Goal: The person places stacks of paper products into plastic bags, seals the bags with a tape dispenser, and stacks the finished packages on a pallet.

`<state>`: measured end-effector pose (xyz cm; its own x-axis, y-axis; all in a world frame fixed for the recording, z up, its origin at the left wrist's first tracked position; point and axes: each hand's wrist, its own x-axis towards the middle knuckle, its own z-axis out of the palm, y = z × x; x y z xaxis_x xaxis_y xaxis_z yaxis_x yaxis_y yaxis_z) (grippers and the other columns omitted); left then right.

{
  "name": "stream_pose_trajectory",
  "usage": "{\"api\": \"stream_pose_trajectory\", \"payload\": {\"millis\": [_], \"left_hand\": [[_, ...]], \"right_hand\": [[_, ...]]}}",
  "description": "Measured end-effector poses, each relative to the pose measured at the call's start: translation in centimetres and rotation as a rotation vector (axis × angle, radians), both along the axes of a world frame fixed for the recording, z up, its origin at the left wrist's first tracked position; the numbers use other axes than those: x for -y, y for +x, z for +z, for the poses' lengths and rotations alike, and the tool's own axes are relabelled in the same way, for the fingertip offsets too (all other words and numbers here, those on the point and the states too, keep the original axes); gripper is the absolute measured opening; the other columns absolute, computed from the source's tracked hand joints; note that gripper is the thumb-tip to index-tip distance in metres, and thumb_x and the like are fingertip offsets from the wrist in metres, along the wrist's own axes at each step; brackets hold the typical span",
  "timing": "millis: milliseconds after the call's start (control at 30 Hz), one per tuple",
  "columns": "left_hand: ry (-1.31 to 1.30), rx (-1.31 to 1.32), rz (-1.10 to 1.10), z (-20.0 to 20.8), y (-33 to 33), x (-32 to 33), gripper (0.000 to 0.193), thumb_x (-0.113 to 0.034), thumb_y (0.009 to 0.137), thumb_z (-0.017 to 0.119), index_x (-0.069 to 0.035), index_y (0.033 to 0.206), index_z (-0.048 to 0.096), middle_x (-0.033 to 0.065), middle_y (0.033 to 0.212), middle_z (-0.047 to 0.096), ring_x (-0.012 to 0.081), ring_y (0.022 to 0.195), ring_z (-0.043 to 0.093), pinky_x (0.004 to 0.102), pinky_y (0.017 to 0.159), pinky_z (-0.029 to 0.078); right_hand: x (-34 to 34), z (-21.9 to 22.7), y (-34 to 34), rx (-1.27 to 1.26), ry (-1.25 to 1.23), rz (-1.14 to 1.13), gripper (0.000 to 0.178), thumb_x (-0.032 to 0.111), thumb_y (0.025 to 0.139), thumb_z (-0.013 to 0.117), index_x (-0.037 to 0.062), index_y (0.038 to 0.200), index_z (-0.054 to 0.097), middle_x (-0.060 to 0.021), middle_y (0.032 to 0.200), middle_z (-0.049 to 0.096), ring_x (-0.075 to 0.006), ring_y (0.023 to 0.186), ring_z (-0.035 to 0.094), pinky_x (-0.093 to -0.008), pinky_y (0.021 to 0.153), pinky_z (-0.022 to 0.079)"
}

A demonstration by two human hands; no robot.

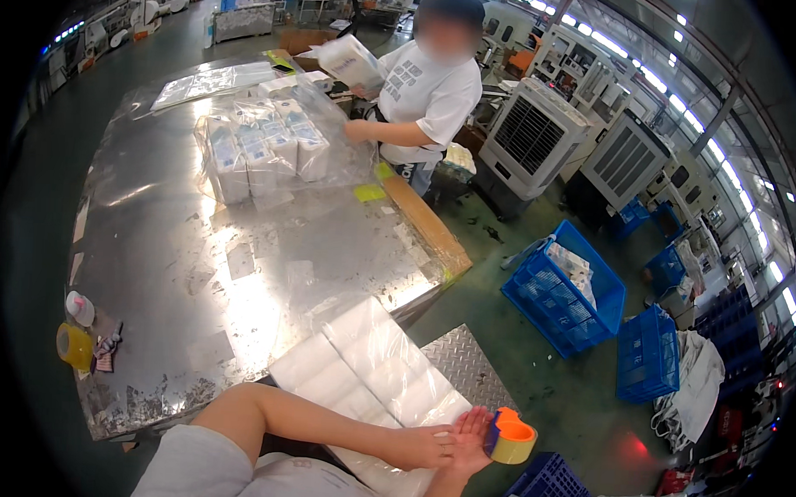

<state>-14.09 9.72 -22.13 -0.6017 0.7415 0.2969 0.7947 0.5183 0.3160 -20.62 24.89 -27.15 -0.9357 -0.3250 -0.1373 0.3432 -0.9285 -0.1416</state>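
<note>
My left hand (426, 447) reaches across my body, its fingers pressed together against the palm of my right hand; whether something small is between them is hidden. Palm up, my right hand (468, 444) has its fingers stretched out. At its thumb side hangs a tape dispenser (512, 436), orange and purple with a roll of yellowish tape, apparently carried on the thumb. Below and beside both hands lies a large clear-film pack of white paper rolls (372, 361), one end at the table's near edge.
Across the metal table (169, 267), a person (434, 83) handles a white pack beside bagged packs (266, 147). A yellow tape roll (75, 346) and a small bottle (79, 308) stand at left. Blue crates (554, 298) and an air cooler (533, 135) are on the right.
</note>
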Motion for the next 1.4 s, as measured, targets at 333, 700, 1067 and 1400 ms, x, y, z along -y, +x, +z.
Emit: {"api": "stream_pose_trajectory", "payload": {"millis": [333,700,1067,1400], "left_hand": [[0.097,0.07,0.015,-3.6,1.7,5.1,0.038,-0.026,0.08,0.056,-0.003,0.11,0.051,0.0099,0.117,0.048,0.0232,0.118,0.042,0.0393,0.095,0.035],[0.082,0.021,0.007,-5.2,1.7,5.7,0.044,-0.03,0.082,0.054,-0.002,0.116,0.048,0.0092,0.122,0.046,0.0234,0.12,0.038,0.0403,0.099,0.03],[0.17,0.014,-0.045,-6.2,2.5,5.5,0.043,-0.031,0.081,0.056,-0.002,0.112,0.049,0.0099,0.117,0.048,0.0246,0.118,0.04,0.0407,0.099,0.029],[0.265,-0.024,-0.124,-7.4,3.8,4.7,0.042,-0.035,0.077,0.06,-0.004,0.104,0.055,0.0081,0.109,0.052,0.0231,0.115,0.042,0.04,0.098,0.029]], "right_hand": [[0.3,-1.5,0.4,-0.089,0.208,-0.06,0.053,0.043,0.083,0.046,0.0015,0.117,0.05,-0.0206,0.126,0.049,-0.0321,0.119,0.045,-0.0467,0.1,0.034],[-1.2,1.7,-4.4,-0.507,1.265,-0.386,0.042,0.034,0.09,0.043,-0.0015,0.108,0.054,-0.0124,0.101,0.06,-0.0187,0.091,0.057,-0.0311,0.083,0.046],[-2.0,-1.4,-3.2,0.01,1.434,-0.287,0.033,0.026,0.087,0.046,-0.0041,0.097,0.057,-0.0114,0.087,0.06,-0.0201,0.08,0.057,-0.0327,0.07,0.046],[-3.7,-1.7,2.0,0.114,1.53,-0.383,0.036,0.028,0.088,0.046,-0.0052,0.097,0.056,-0.0125,0.092,0.058,-0.0205,0.087,0.054,-0.0344,0.074,0.045]]}}
